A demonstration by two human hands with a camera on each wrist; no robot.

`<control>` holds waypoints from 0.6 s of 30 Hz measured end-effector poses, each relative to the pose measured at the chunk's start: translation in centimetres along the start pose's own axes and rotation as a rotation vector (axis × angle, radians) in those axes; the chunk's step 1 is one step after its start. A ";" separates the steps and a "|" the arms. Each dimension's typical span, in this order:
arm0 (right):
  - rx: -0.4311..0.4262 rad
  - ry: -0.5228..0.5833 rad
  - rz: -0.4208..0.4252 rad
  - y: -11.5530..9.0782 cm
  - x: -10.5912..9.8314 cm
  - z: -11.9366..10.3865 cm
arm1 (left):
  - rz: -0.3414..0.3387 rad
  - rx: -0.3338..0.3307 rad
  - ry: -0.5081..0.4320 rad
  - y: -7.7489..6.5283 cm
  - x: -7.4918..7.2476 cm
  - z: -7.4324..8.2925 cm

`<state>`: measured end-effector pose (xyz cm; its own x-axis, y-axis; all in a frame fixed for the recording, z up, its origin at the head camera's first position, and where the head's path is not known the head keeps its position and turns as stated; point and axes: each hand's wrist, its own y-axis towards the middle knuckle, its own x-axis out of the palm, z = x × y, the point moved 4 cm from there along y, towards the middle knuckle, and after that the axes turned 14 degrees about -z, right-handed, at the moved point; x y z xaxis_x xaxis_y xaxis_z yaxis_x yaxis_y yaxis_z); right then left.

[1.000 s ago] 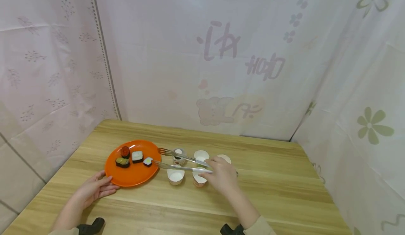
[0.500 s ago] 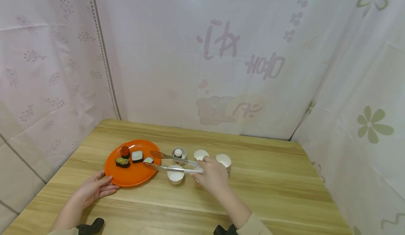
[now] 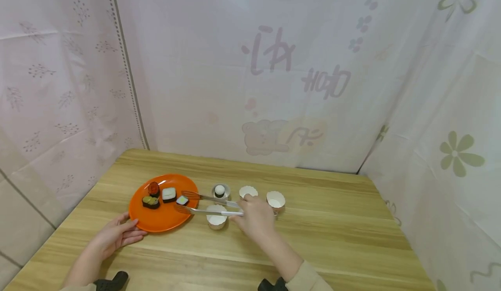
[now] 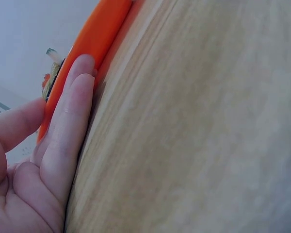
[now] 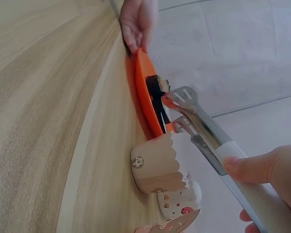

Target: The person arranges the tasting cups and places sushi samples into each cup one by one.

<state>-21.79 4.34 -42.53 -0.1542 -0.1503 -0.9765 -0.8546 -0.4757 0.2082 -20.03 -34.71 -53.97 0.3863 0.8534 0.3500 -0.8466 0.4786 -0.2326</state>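
Orange plate [image 3: 164,214] pinched by your left hand [image 3: 120,233]; tongs [image 3: 231,213] gripped in your right hand [image 3: 255,218], apparently straddling the small roll [image 3: 182,200]. Advised: centre them, then squeeze gently.

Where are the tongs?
Head view, lower left of centre: tongs in the right hand, tips over the orange plate near its right rim, beside the smallest sushi piece.

Wood-grain table [image 3: 344,239], orange plate [image 3: 162,219], paper cups [image 3: 216,222]

A paper cup [image 3: 216,222] stands under the tongs [image 3: 227,213] between the orange plate [image 3: 160,221] and right hand [image 3: 256,219], while the counter [image 3: 352,234] leaves room farther right.
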 end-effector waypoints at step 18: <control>0.028 -0.032 -0.042 1.0 0.4 -0.8 | 0.002 -0.003 0.000 0.1 -0.3 -0.1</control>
<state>-22.35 3.10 -42.68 -0.1330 -0.1026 -0.9858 -0.8742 -0.4564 0.1655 -20.19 -34.91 -54.23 0.3850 0.8543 0.3492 -0.8460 0.4779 -0.2362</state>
